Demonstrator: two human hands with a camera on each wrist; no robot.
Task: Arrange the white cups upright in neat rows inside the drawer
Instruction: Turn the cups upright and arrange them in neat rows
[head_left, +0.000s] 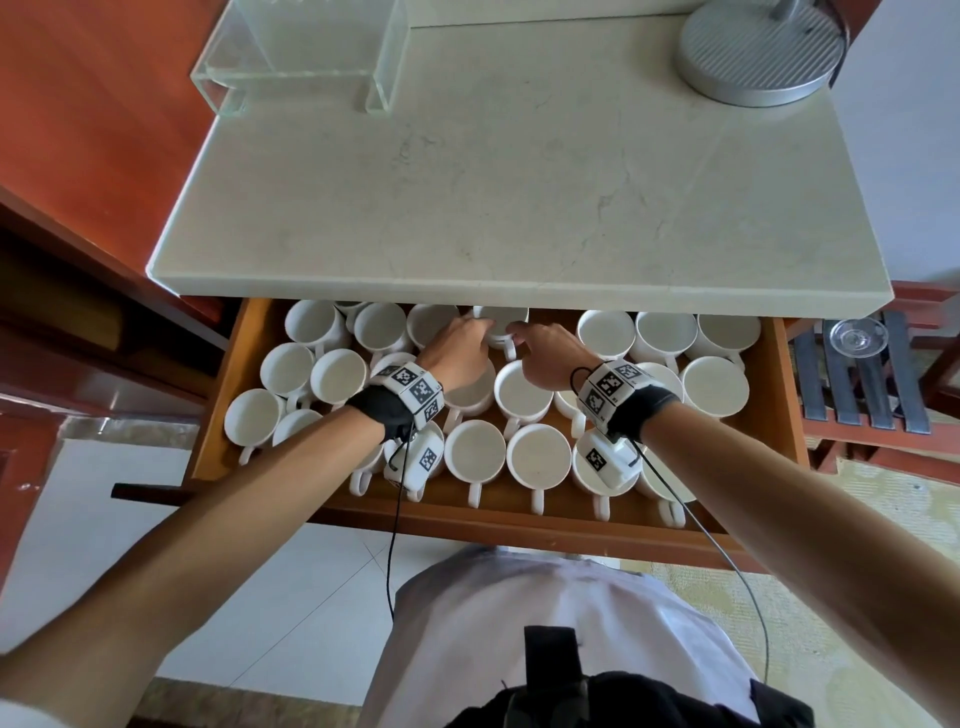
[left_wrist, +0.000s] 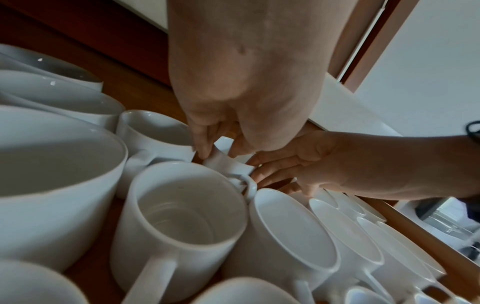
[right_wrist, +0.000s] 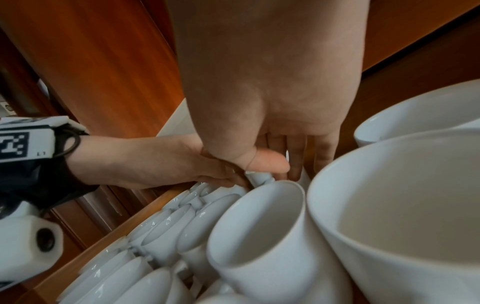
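Observation:
A wooden drawer (head_left: 227, 387) stands pulled out, packed with several upright white cups in rough rows, handles mostly toward me. Both hands meet at one white cup (head_left: 503, 323) in the middle of the back row, half under the counter edge. My left hand (head_left: 480, 332) grips its left side; in the left wrist view its fingers (left_wrist: 205, 144) pinch the cup's wall (left_wrist: 224, 162). My right hand (head_left: 519, 336) holds the right side near the handle, its thumb (right_wrist: 270, 162) pressed above the cup's handle (right_wrist: 261, 178). The cup's base is hidden.
A pale marble countertop (head_left: 519, 182) overhangs the drawer's back row. On it stand a clear glass box (head_left: 296, 57) and a round metal base (head_left: 758, 52). A slatted rack with a glass dish (head_left: 854, 338) sits to the right. Neighbouring cups (head_left: 522, 389) crowd close around both hands.

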